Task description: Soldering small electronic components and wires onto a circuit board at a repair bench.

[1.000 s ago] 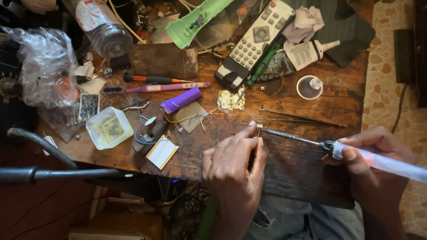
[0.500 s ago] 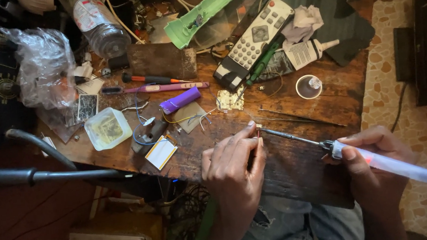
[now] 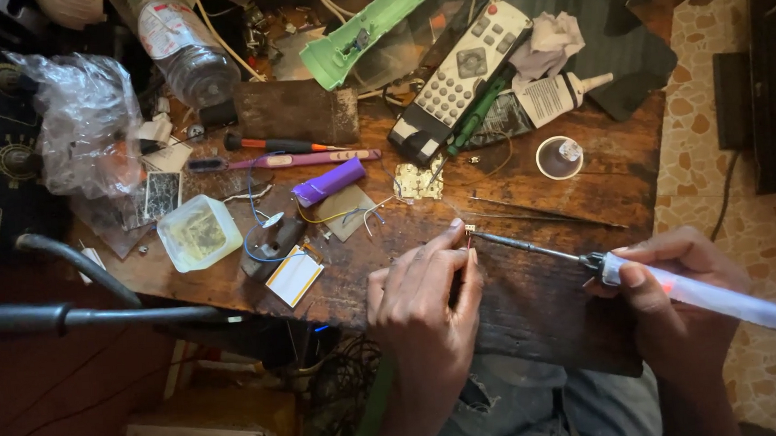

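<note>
1. Wooden workbench (image 3: 537,312), cluttered, its far half crowded.
2. Grey remote control (image 3: 460,77), far centre, lying at a slant.
3. Right hand (image 3: 680,294), near right, fingers wrapped around the pale handle of the soldering iron (image 3: 625,275).
4. Left hand (image 3: 424,301), near centre, fingertips pinched on a tiny component (image 3: 470,230), possibly a small LED, at the iron's tip.
5. Purple lighter (image 3: 328,182), left of centre.

A grey remote control (image 3: 460,77) lies near a purple lighter (image 3: 328,181).
</note>
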